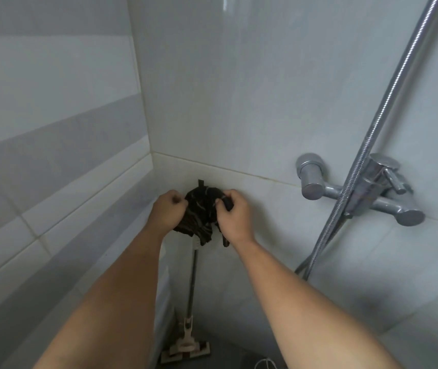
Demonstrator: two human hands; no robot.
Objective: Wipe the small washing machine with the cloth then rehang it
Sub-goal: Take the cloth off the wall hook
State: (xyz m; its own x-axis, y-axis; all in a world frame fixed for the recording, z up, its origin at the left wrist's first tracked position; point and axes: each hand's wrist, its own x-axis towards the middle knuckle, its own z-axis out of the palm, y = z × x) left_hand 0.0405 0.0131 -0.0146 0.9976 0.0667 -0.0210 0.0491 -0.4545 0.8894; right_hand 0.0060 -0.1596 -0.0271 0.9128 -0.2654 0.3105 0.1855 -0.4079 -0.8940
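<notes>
**Dark cloth gathered at the wall corner**

We see the cloth point(202, 214) bunched into a crumpled dark bundle, black-brown with thin pale streaks running through it. It looks soft and limp; its lower edge hangs in uneven folds, and one narrow dark strip dangles below our right hand. A small dark tab pokes up from the top of the bundle, against the tile just under a grout line. We cannot tell whether the cloth is already caught on a hook there.

Our left hand point(168, 209) is curled closed on the left edge of the cloth, fingers tucked in. Our right hand point(233, 214) is closed around the right edge, pinching a fold between thumb and fingers. Both bare forearms reach up from the bottom of the view.

The cloth sits against the wall point(239, 89) close to the room's corner. The tiles are glossy, pale grey and white, with broad grey bands on the left-hand side and cream grout lines, some yellowed. To the right, well apart from the cloth, a chrome mixer tap point(358, 190) juts from the wall, smooth and rounded, and a ribbed metal shower hose point(388, 107) runs diagonally across it. Below the cloth a mop point(189, 323) leans in the corner, its thin pole ending in a flat rectangular head on the darker floor.
</notes>
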